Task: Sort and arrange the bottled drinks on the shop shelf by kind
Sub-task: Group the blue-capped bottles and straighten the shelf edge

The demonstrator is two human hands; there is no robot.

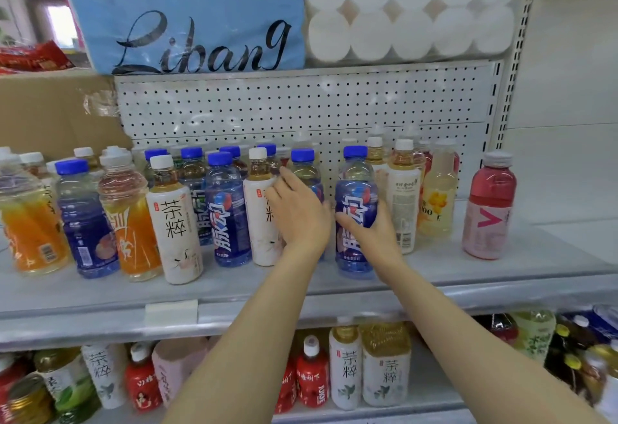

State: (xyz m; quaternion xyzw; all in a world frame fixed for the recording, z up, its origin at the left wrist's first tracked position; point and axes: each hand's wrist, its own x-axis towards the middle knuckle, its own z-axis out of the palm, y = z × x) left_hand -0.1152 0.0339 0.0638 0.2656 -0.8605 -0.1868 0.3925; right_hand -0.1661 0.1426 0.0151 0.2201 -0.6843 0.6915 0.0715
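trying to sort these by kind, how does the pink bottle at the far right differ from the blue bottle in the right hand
The pink bottle has a clear-white cap and red-pink drink; the blue bottle has a blue cap and a dark blue label. The pink bottle stands alone and untouched; the blue bottle is gripped by the right hand, with bottles close by. Both stand upright on the same shelf.

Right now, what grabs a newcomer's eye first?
The two hands mid-shelf: the right hand grips a blue-capped bottle, and the left hand rests on a white tea bottle. Above them sits a big blue Libang pack; a lone pink bottle stands far right.
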